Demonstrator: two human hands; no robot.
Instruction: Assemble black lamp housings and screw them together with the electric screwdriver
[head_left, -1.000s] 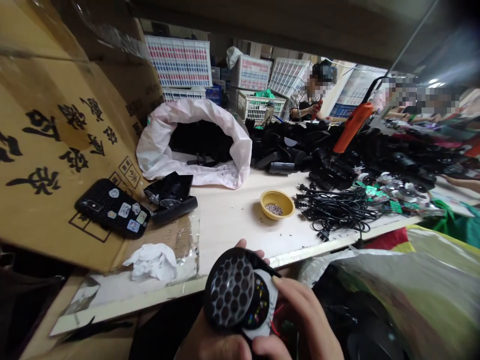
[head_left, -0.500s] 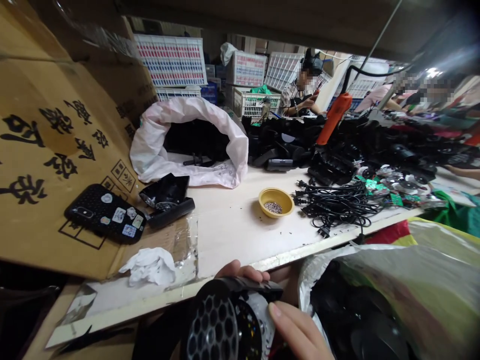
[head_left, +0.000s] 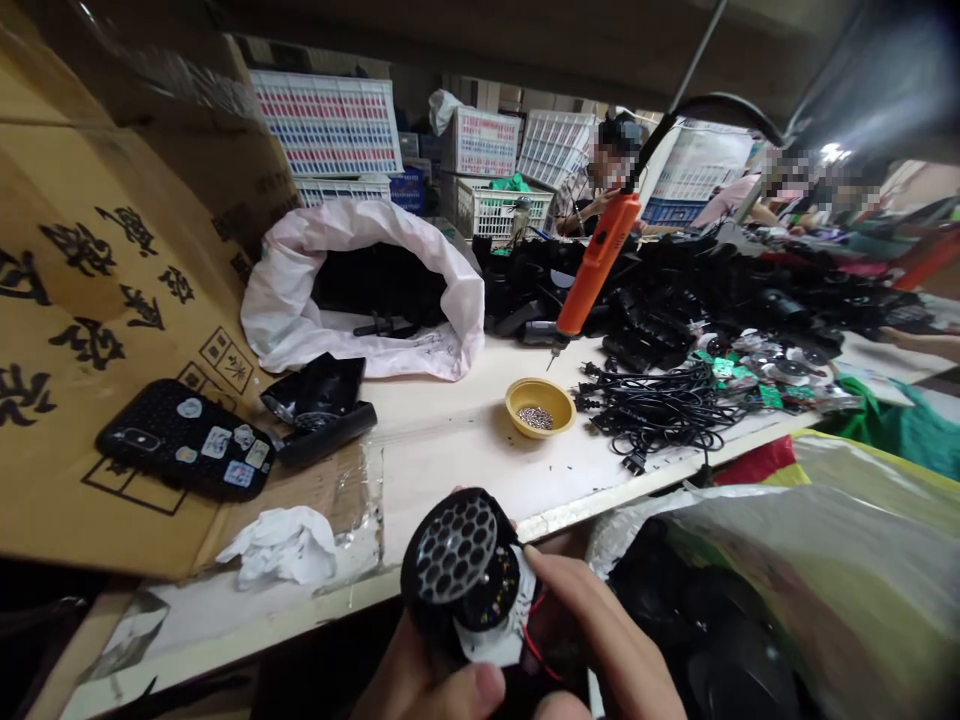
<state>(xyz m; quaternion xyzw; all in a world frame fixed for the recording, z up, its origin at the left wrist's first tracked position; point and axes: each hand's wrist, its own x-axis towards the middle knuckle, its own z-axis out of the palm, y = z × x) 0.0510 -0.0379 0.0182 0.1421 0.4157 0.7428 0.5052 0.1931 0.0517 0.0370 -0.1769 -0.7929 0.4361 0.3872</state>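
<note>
Near edge of the tabletop: your left hand grips the black housing, your right hand, spread, touches its white insert; pressing askew could nip the red wires.

Black part held in both hands over the bench edge

The part is gripped by the left hand and touched by the right hand. Near them, small screws are kept in a yellow bowl on the bench.
</note>
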